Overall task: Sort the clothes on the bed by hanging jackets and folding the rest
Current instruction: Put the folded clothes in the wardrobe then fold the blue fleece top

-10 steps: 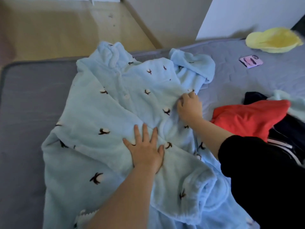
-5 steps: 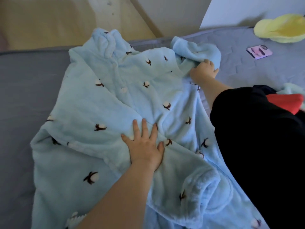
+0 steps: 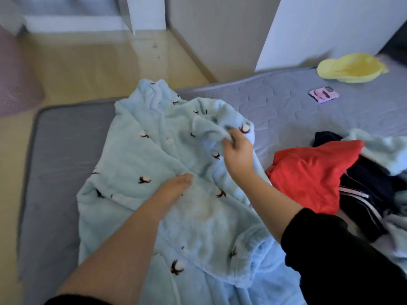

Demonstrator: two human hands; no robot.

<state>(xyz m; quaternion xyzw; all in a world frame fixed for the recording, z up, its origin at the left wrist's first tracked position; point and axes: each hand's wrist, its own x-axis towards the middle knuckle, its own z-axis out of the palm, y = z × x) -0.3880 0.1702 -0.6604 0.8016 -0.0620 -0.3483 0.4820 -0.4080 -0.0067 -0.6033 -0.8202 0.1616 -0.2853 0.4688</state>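
Your right fingers [image 3: 229, 140] are curled round a bunched fold of the pale blue fleece garment [image 3: 154, 164] and hold it raised off the cloth beneath. Your right hand [image 3: 239, 157] hangs over the garment's right side. Your left fingers [image 3: 186, 178] are blurred but look stretched flat on the garment's middle, where your left hand [image 3: 174, 188] rests.

The garment lies spread across the bed [image 3: 57, 172], with its collar at the far edge, toward the far left corner. Just to its right is a heap: a red garment [image 3: 308, 172], a dark striped garment [image 3: 363, 194] and a second pale blue piece [image 3: 383, 150]. A yellow cloth [image 3: 350, 67] and a small pink item [image 3: 323, 95] lie toward the far right.
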